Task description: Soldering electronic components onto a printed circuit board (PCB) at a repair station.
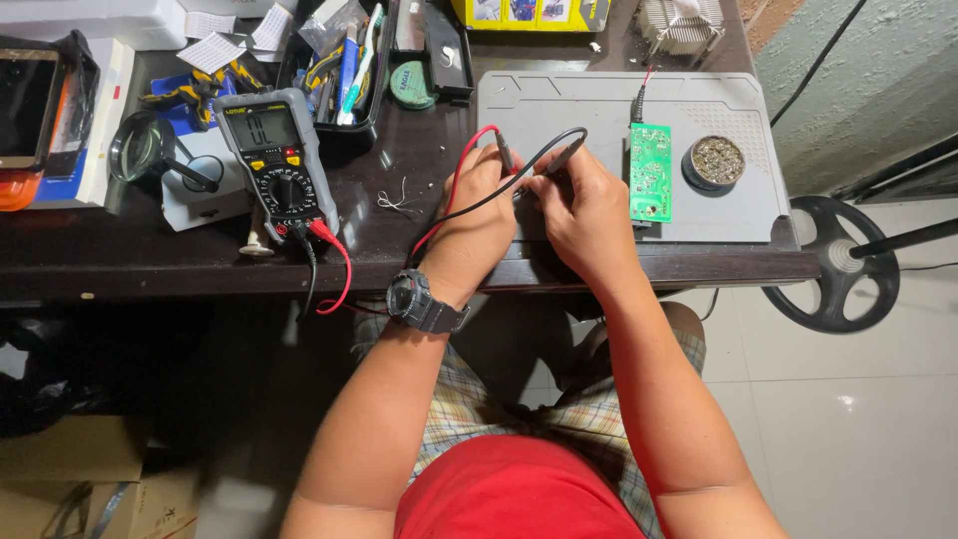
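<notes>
The dark desk spans the upper half of the view, and on it, toward one o'clock, lies a grey work mat. At eleven o'clock from the hands stands a grey multimeter, its red lead and black lead looping across to the middle. The left hand — a dark wristwatch on its wrist — is closed around the red-lead probe at the mat's near left edge. The right hand, touching the left, pinches the black-lead probe between its fingers; both probe tips are hidden by the hands. Just beside the right hand, at three o'clock, a green circuit board lies on the mat, with a round tin of brass wool further right.
</notes>
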